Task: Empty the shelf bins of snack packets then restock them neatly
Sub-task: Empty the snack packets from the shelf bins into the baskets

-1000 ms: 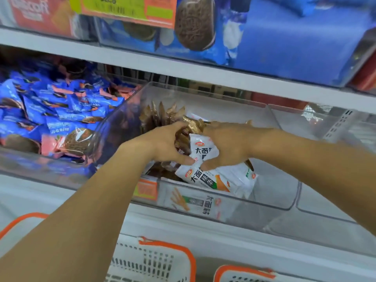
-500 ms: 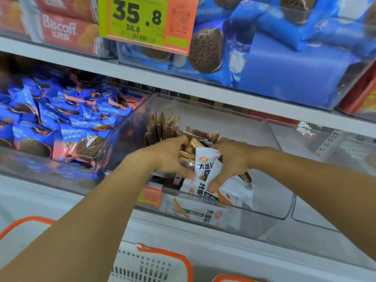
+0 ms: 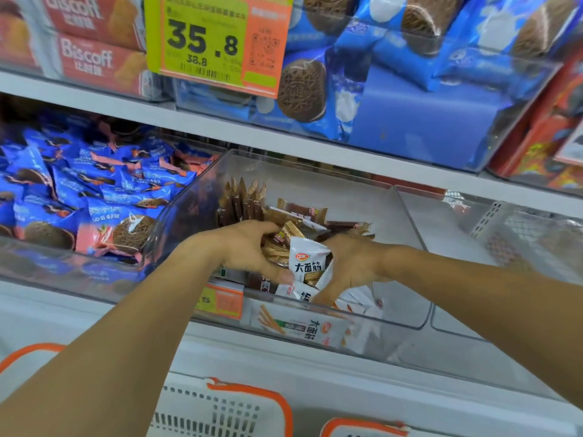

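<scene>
1. Two hands work inside the middle clear bin [image 3: 410,257] on the shelf [image 3: 220,137]: the left hand [image 3: 249,247] and the right hand [image 3: 350,263] both curl their fingers around one shared bunch of snack packets [image 3: 303,253], pressed between them above the bin's front half.
2. Several kinds are in that bunch: a white packet [image 3: 309,258] with dark print faces the camera, with brown and gold wafer packets [image 3: 284,238] behind it.
3. By my judgement these sachets are light, soft and crinkly, with slick film that slides easily; the wafers inside likely crush, so a broad two-sided squeeze suits them better than a hard pinch at one corner.
4. More brown packets [image 3: 243,200] stand upright at the back-left of the same bin, and a white packet [image 3: 315,329] lies against its front wall, so it is not yet emptied.
5. Left of it, another bin [image 3: 63,272] is heaped with blue cookie packets [image 3: 94,197]; the bin to the right [image 3: 473,263] shows bare floor.
6. Below the shelf, white baskets with orange rims [image 3: 220,411] wait, contents unseen.
</scene>
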Tool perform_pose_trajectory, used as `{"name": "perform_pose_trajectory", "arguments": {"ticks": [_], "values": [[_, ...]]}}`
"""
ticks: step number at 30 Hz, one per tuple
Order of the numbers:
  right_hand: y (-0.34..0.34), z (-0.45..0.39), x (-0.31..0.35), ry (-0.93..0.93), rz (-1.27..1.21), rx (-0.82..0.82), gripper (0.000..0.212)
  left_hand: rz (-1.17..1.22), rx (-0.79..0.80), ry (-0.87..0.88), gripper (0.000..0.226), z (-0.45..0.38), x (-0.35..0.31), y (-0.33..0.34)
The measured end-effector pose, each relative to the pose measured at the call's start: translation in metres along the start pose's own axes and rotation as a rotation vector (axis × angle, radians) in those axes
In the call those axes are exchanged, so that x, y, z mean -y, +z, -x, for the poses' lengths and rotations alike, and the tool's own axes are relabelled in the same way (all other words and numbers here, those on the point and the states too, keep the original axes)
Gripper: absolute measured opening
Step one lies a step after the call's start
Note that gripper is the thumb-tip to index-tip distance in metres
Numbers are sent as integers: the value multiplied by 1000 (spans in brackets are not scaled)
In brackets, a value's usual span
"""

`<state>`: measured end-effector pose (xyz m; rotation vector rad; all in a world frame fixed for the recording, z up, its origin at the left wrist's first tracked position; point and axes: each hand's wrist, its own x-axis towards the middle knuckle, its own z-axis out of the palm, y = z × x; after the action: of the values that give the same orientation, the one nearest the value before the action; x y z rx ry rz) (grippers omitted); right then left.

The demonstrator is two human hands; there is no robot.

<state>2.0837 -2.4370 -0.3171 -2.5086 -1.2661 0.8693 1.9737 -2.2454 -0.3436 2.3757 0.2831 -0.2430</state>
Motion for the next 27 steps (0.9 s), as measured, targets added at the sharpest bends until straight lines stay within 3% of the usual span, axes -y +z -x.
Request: {"name": "perform_pose_trajectory", "arguments": {"ticks": [4, 13, 18, 21, 27], "values": [[2, 6, 0, -26, -32, -56, 43, -6, 3, 42, 125, -2, 2, 6], [-9, 15, 12, -35, -256, -186, 45, 158, -214, 248, 52, 11, -8, -5], [-21, 47, 29, -115, -138, -365, 33, 261, -365, 387, 46, 39, -25, -12], [-15, 75, 37, -168, -64, -498, 31, 196, -434, 425, 43, 66, -47, -12], [-7, 141, 40, -306, -43, -847, 50, 129, -610, 478, 40, 119, -109, -2]]}}
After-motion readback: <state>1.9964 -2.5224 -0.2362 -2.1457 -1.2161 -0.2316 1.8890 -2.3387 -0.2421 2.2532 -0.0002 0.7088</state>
